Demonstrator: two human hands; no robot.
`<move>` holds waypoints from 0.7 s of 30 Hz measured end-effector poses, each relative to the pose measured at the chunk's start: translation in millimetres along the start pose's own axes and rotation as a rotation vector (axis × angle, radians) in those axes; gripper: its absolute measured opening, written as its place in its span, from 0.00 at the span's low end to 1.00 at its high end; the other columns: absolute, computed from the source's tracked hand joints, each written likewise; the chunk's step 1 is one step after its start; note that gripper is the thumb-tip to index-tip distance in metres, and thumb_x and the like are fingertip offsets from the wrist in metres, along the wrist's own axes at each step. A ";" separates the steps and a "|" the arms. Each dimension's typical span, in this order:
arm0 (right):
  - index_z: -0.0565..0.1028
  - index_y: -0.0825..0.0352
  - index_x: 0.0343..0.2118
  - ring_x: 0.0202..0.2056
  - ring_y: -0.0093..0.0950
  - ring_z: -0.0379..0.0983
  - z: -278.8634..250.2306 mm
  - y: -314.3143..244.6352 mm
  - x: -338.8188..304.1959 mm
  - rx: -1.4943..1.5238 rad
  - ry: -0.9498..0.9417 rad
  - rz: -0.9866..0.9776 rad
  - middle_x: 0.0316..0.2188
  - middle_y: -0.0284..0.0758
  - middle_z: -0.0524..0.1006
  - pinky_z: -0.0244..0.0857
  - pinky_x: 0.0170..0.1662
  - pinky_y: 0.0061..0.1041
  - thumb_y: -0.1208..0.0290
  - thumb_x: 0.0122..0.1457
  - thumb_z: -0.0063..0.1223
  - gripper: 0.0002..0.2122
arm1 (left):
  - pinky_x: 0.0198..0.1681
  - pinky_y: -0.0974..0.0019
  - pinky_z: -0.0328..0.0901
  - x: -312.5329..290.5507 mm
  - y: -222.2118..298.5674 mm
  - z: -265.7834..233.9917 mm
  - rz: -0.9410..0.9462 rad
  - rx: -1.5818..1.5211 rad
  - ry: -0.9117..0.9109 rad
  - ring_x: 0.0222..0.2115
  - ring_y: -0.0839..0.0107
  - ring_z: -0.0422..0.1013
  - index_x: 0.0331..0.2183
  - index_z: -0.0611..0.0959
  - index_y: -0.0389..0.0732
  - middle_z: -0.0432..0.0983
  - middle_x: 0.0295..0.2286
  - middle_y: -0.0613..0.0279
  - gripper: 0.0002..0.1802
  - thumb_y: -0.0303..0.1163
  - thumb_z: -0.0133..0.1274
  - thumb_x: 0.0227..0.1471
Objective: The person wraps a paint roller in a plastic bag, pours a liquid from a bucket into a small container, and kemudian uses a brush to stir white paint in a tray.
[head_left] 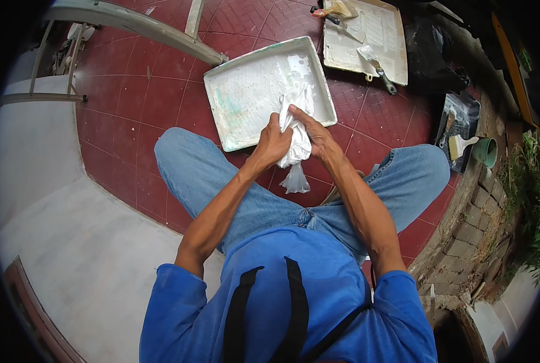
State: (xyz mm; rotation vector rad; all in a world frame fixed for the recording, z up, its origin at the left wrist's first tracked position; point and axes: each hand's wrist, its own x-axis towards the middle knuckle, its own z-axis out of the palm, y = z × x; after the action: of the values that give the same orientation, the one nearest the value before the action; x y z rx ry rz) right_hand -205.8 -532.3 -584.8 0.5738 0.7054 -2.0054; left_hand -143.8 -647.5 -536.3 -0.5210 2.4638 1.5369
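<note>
Both hands grip a white plastic bag (296, 154) low over the near right part of a white paint tray (233, 100). My left hand (274, 142) is closed around the bag's left side. On the other side, my right hand (316, 134) holds it with the thumb stretched along the top. The bag's clear, gathered end (295, 180) hangs down toward me, past the tray's near rim. Wet white paint (298, 68) lies in the tray's upper right, just beyond the bag. Faint green stains mark the tray's left side. The bag's far end merges with the white paint.
A second, cream tray (397, 30) at the far right bears brushes and a scraper (366, 51). Beside it sits a black plastic bag (430, 57). Farther right are a black tray (466, 112), a pale-bristled brush (460, 145) and a green cup (485, 152). A metal ladder (140, 23) stands far left.
</note>
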 end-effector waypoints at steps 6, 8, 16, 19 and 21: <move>0.70 0.70 0.36 0.24 0.30 0.73 6.9 6.7 -8.4 -0.123 0.088 0.166 0.26 0.39 0.74 0.72 0.25 0.34 0.60 0.46 0.62 0.20 | 0.37 0.45 0.61 -12.1 12.8 1.6 -0.016 0.254 -0.095 0.31 0.34 0.67 0.36 0.58 0.27 0.67 0.27 0.24 0.19 0.31 0.43 0.47; 0.70 0.71 0.36 0.23 0.31 0.72 10.5 2.7 -16.1 -0.169 0.136 0.111 0.25 0.39 0.73 0.71 0.24 0.34 0.63 0.45 0.61 0.19 | 0.39 0.46 0.60 -16.7 23.6 1.4 -0.047 0.289 -0.121 0.33 0.34 0.67 0.37 0.58 0.28 0.67 0.29 0.23 0.20 0.32 0.42 0.47; 0.68 0.82 0.29 0.17 0.31 0.70 20.5 3.8 -22.1 -0.335 0.285 -0.112 0.20 0.43 0.71 0.67 0.17 0.33 0.74 0.42 0.51 0.15 | 0.43 0.54 0.62 -13.0 16.1 -29.8 0.075 0.298 -0.009 0.40 0.51 0.67 0.42 0.71 0.34 0.64 0.40 0.37 0.26 0.47 0.44 0.50; 0.68 0.84 0.29 0.19 0.31 0.72 10.6 9.8 -13.5 -0.738 0.366 -0.201 0.22 0.45 0.72 0.66 0.19 0.30 0.71 0.45 0.49 0.16 | 0.46 0.48 0.61 20.1 37.3 -29.3 -0.384 -0.069 -0.043 0.45 0.51 0.65 0.47 0.67 0.25 0.64 0.44 0.36 0.48 0.63 0.48 0.43; 0.70 0.83 0.35 0.38 0.46 0.73 33.0 11.9 -28.4 -1.107 0.518 -0.249 0.33 0.57 0.73 0.65 0.42 0.38 0.62 0.49 0.50 0.22 | 0.46 0.48 0.60 39.6 33.0 -25.8 -0.488 -0.010 -0.445 0.43 0.49 0.67 0.49 0.64 0.25 0.67 0.41 0.38 0.50 0.63 0.51 0.40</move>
State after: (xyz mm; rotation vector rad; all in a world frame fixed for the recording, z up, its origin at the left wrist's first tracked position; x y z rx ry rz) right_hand -185.7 -542.6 -545.7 0.3087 2.0720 -1.3314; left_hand -192.6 -665.0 -511.0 -0.6402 1.8280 1.2933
